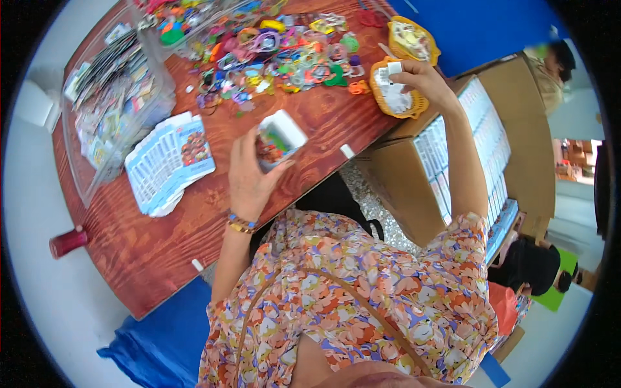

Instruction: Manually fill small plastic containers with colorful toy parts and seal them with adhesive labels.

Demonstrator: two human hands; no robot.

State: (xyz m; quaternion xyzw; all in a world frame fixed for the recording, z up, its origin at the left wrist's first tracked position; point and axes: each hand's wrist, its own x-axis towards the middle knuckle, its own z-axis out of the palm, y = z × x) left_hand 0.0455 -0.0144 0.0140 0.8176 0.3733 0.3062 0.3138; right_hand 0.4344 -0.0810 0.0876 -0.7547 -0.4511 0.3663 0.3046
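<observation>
My left hand (249,174) is wrapped round a small white-edged cardboard box (292,130), held tilted above the wooden table. Red and green show on the box's near part; I cannot tell whether that is print or contents. At the far right, my right hand (424,83) reaches over a yellow plastic basket (386,108) of white pieces with dark marks. Its thumb and finger pinch a small white piece (394,67). A heap of colourful small plastic trinkets (278,61) lies between and beyond my hands. Left of the box, flat blue-and-white cartons (169,165) are fanned out.
A clear plastic bin (87,184) full of cards and packets stands at the left. Behind the first basket sits another yellow basket (432,55). An open cardboard box (398,187) packed with small cartons stands right of the table. Other people are farther off at right.
</observation>
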